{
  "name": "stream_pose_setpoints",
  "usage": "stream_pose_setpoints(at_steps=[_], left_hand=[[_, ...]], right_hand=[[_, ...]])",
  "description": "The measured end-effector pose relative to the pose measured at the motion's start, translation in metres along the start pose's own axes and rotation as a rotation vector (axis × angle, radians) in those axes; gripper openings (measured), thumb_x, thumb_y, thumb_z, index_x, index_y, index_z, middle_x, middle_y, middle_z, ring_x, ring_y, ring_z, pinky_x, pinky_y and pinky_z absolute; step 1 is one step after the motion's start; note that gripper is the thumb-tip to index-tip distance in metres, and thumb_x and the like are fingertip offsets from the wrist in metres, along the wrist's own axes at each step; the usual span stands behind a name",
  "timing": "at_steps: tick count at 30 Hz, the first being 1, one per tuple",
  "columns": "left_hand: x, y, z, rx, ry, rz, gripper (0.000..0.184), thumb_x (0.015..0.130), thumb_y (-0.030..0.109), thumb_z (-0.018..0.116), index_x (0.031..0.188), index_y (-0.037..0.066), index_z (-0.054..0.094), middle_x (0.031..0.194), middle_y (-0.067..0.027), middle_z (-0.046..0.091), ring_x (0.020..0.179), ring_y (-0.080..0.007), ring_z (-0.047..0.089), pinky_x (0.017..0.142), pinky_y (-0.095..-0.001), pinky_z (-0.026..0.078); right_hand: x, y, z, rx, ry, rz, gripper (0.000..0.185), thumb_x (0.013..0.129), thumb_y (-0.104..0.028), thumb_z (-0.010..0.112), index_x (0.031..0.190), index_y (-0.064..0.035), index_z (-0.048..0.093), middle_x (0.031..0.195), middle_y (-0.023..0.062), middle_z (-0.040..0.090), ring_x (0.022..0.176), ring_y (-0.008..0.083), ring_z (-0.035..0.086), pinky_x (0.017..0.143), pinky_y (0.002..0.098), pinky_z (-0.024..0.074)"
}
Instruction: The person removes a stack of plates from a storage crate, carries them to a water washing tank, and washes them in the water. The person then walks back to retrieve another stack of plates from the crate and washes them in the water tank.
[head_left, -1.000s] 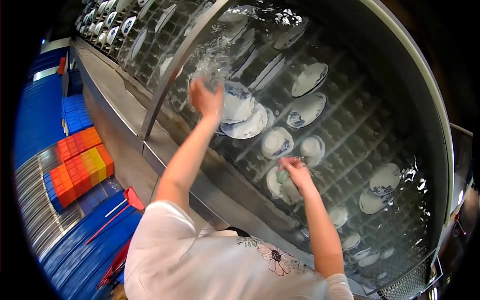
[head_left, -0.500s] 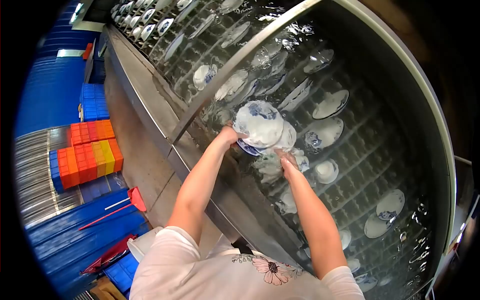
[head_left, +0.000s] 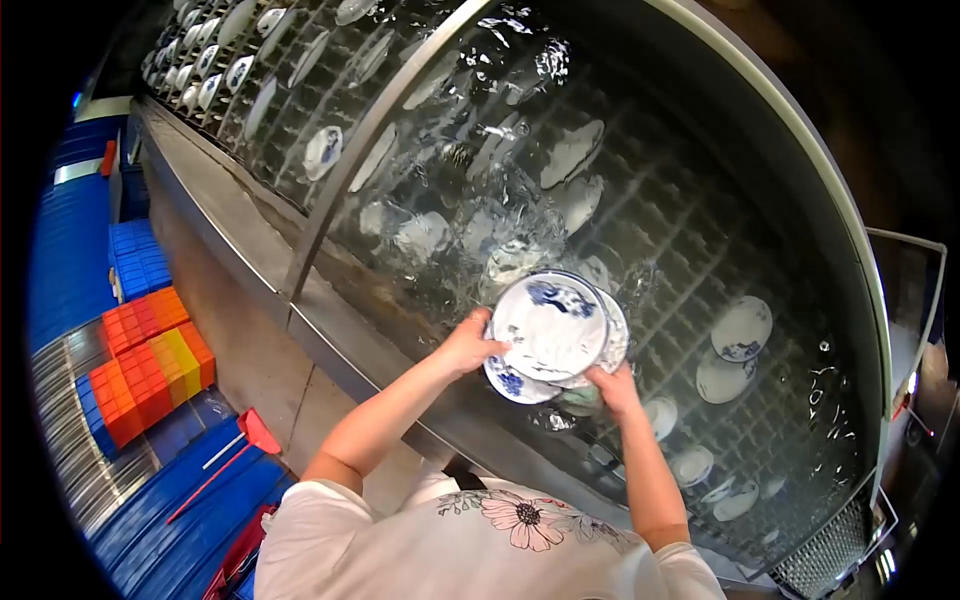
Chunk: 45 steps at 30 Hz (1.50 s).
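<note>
Between my two hands is a loose stack of white plates with blue patterns, raised above the water near the tank's front side. My left hand grips the stack's left edge, its thumb over the rim. At the lower right edge, my right hand is closed on the plates, its fingers partly hidden. Something pale green shows beneath the stack beside my right hand. Just behind the plates the water is churned, and a submerged dish is blurred there.
Two overlapping oval dishes lie underwater at the right, with small bowls nearer the front. A metal bar crosses the tank at the left. Racked dishes stand at the upper left. Orange crates sit on the floor.
Both hands have brought the plates up out of the water and nearer to my body. A second earlier my hands were apart, the left one splashing by the plates.
</note>
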<state>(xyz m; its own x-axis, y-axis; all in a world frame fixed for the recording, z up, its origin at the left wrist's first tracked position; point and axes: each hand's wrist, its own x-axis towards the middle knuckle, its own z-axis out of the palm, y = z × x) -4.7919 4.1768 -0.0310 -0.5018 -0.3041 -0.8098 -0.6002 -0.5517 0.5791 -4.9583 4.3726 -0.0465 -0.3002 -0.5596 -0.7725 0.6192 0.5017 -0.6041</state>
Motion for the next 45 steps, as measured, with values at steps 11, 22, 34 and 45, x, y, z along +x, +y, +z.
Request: stream_pose_setpoints(at_steps=[11, 22, 34, 45], left_hand=[[0.071, -0.064, 0.127, -0.590, -0.341, -0.798, 0.022, 0.074, 0.028, 0.058, 0.081, 0.007, 0.055, 0.075, -0.0037, 0.059, 0.064, -0.0137, 0.057, 0.054, -0.0251, 0.050], [0.079, -0.043, 0.097, -0.719, -0.237, -0.512, 0.028, 0.077, 0.030, 0.054, 0.091, 0.006, 0.051, 0.076, -0.0099, 0.056, 0.056, -0.0141, 0.051, 0.047, -0.0232, 0.044], [0.090, -0.061, 0.097, -0.884, -0.247, -0.353, 0.036, 0.083, 0.022, 0.048, 0.114, 0.011, 0.033, 0.106, -0.0043, 0.048, 0.093, -0.0177, 0.050, 0.076, -0.0355, 0.044], [0.105, -0.045, 0.062, -0.987, -0.122, -0.271, 0.035, 0.083, 0.027, 0.045, 0.113, 0.010, 0.039, 0.113, -0.0047, 0.045, 0.102, -0.0195, 0.046, 0.084, -0.0361, 0.038]], right_hand=[[0.009, -0.060, -0.088, -0.441, 0.465, -0.166, 0.029, 0.075, -0.023, 0.055, 0.090, 0.0005, 0.050, 0.082, 0.0093, 0.057, 0.074, 0.0136, 0.051, 0.066, 0.0263, 0.0397], [0.136, -0.092, -0.068, -1.155, 0.603, 0.002, 0.038, 0.075, -0.031, 0.047, 0.100, -0.0024, 0.047, 0.094, 0.0198, 0.055, 0.088, 0.0329, 0.053, 0.075, 0.0392, 0.0413], [0.197, -0.116, -0.009, -1.193, 0.510, -0.002, 0.077, 0.075, -0.062, 0.028, 0.123, -0.0007, 0.027, 0.116, 0.0237, 0.040, 0.109, 0.0337, 0.039, 0.090, 0.0394, 0.0310], [0.164, -0.055, -0.085, -1.810, -0.614, -0.318, 0.053, 0.070, -0.043, 0.051, 0.114, -0.0134, 0.046, 0.112, 0.0107, 0.049, 0.104, 0.0238, 0.046, 0.090, 0.0297, 0.0310]])
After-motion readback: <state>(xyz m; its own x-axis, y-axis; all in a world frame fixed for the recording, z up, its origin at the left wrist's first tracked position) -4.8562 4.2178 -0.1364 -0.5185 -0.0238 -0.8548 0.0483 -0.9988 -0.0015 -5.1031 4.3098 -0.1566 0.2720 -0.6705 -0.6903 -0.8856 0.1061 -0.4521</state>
